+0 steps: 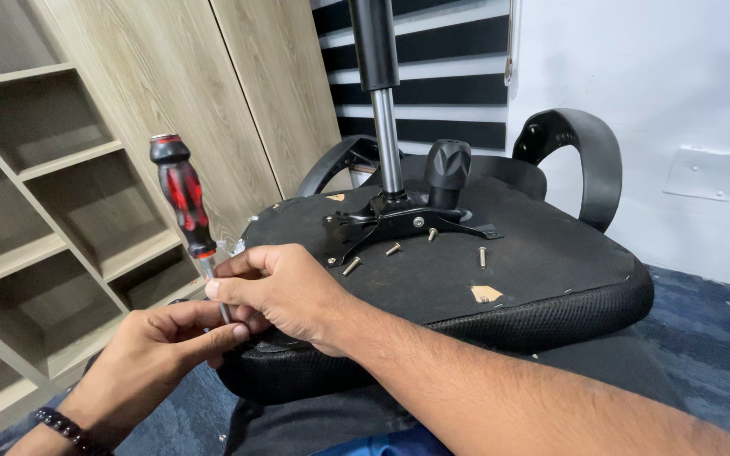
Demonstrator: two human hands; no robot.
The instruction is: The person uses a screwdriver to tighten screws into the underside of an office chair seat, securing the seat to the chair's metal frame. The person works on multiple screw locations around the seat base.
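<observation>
A screwdriver [184, 203] is held upright at 9 o'clock of the seat [542, 279]. Its shaft is pinched by the left hand [158, 355] and the right hand [276, 287]. Four screws [351, 266] are seen sticking up, loosened it seems, around the plate [399, 221]. The plate is not off yet. One gas post [386, 127] and two armrests [580, 156] are counted.

Left hand [162, 350], right hand [276, 287] — fingers pinched together, touching.

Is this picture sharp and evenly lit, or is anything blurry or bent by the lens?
Head view: soft, even light with no hard shadows; the screwdriver and both hands look sharp; the screws on the upturned chair seat show small glints; the shelf edges lean as a wide lens makes them.
</observation>
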